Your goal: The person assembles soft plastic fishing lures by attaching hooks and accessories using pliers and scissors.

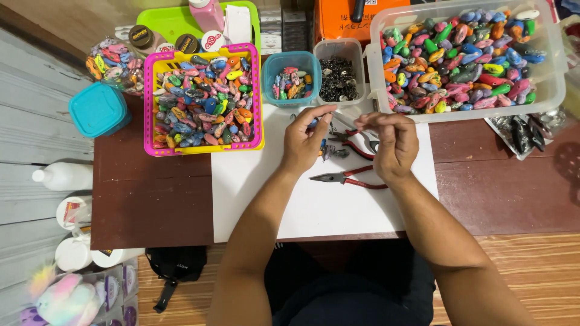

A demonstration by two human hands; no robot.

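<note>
My left hand [304,140] is raised over a white sheet [260,181] on the table, its fingertips pinched on a small dark piece, too small to name. Close beside it, my right hand [391,143] also has its fingers pinched together near a thin metal part; what it grips is unclear. Red-handled pliers [347,178] lie on the sheet just below both hands. A second pair of red-handled pliers [357,143] and a few small coloured pieces [334,151] lie between the hands.
A pink-and-yellow basket [204,98] of colourful small pieces sits at the left. A teal tub [291,78], a clear tub of dark metal bits [338,77] and a large clear bin [468,57] stand behind. A teal lid [98,110] and white bottles [63,176] line the left edge.
</note>
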